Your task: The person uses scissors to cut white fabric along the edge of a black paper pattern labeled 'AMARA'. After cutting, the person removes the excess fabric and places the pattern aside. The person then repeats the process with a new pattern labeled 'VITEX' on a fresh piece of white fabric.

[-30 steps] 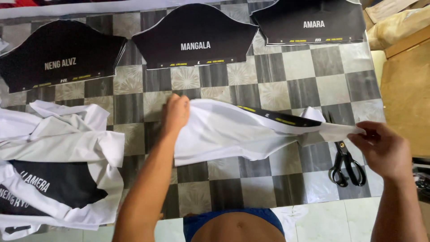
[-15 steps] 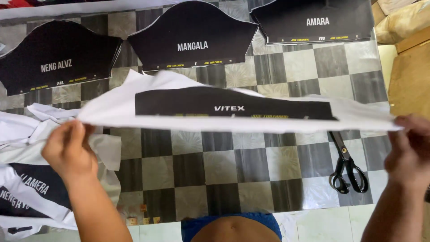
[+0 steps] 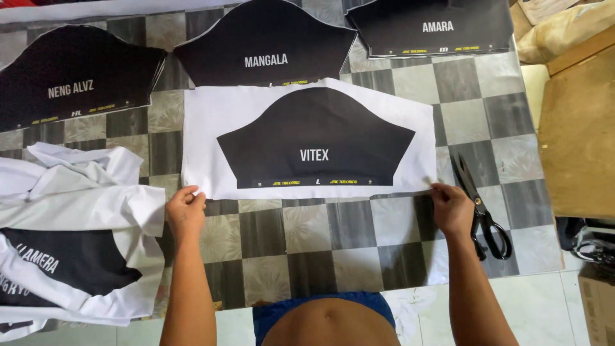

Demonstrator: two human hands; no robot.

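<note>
A white sheet of fabric (image 3: pixel 211 122) printed with a black sleeve-shaped panel lies flat on the checkered floor (image 3: pixel 307 237). My left hand (image 3: pixel 186 208) pinches its near left corner. My right hand (image 3: pixel 450 206) pinches the near right corner. Both hands rest low against the floor, with the sheet spread out between and beyond them.
Black scissors (image 3: pixel 482 211) lie just right of my right hand. Three cut black panels (image 3: pixel 262 45) lie in a row at the far side. A heap of white and black fabric (image 3: pixel 70 224) sits at the left. A wooden board (image 3: pixel 576 134) is at the right.
The sheet was held stretched in the air between my hands; it now lies flat on the floor, with both hands lowered at its near corners.
</note>
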